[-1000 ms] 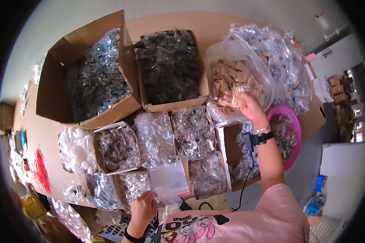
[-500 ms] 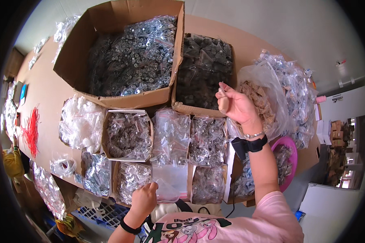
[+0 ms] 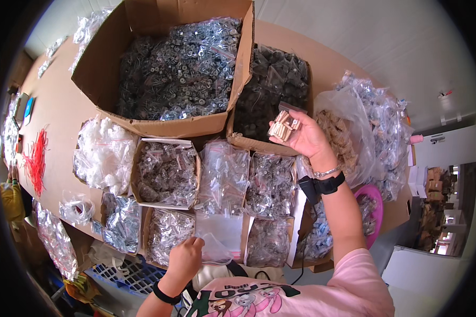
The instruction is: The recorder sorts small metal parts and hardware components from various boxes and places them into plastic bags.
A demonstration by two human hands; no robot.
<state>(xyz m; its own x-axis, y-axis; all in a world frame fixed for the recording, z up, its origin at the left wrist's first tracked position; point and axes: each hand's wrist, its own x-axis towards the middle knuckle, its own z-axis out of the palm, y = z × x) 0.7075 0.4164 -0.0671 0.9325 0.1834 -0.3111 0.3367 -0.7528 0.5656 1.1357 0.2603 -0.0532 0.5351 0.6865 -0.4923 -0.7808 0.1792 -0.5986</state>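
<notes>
On the palm and fingers of my right hand rests a small clear zip bag of short wooden dowels, with my thumb along its edge. That hand hovers above a carton of dark bagged parts, beside a large clear bag of tan dowel packs. Lower down, my left hand is closed in a pinch on the edge of an empty-looking clear plastic bag. This bag lies over a stack of flat clear bags between small boxes of bagged hardware.
A big open carton of bagged washers stands at the back. Small boxes hold screw packs, white bagged parts and silvery packs. A pink basin is at right, red ties at left. Another person's yellow sleeve shows far left.
My right hand has turned and opened out, so the bag of dowels now shows flat on it. My left hand keeps its pinch on the clear bag. The whole view has shifted slightly.
</notes>
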